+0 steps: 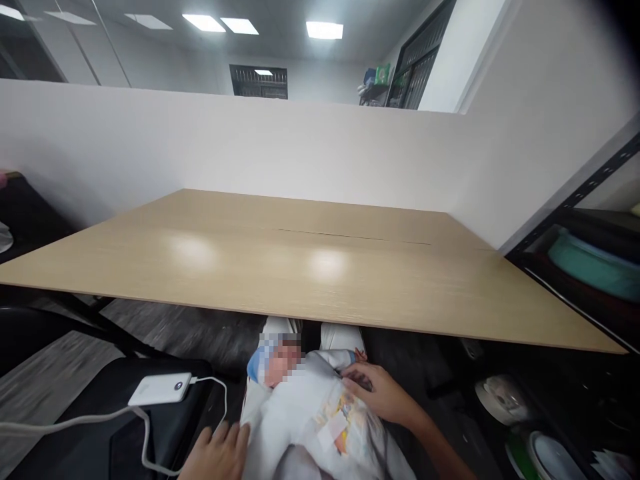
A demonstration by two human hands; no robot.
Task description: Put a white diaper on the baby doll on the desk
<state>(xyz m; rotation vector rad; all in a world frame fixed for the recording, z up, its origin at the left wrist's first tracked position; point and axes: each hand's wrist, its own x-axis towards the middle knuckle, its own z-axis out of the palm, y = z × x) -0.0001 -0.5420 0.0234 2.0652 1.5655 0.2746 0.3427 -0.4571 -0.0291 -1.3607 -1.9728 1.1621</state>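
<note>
A small baby-like figure (pixel 300 413) in white clothes lies across my lap; I cannot tell whether it is a doll. It has a blue cap (pixel 254 367), and its face is blurred out. A diaper (pixel 327 413) with a yellow and orange print and a white tab shows at its middle. My right hand (pixel 383 393) is at its far side, thumb and fingers closing on the white clothing (pixel 336 381) near its small raised hand. Low on the near left, my left hand (pixel 217 453) rests beside the figure, fingers slightly bent and apart, with nothing visible in it.
A wooden table (pixel 250 267) spans the view just beyond my knees. On a black chair (pixel 75 413) at left lie a white power bank (pixel 161 389), its cable and a dark phone-like slab (pixel 131 443). Shelving (pixel 575 200) stands at right, with a teal basin (pixel 595 263) on it.
</note>
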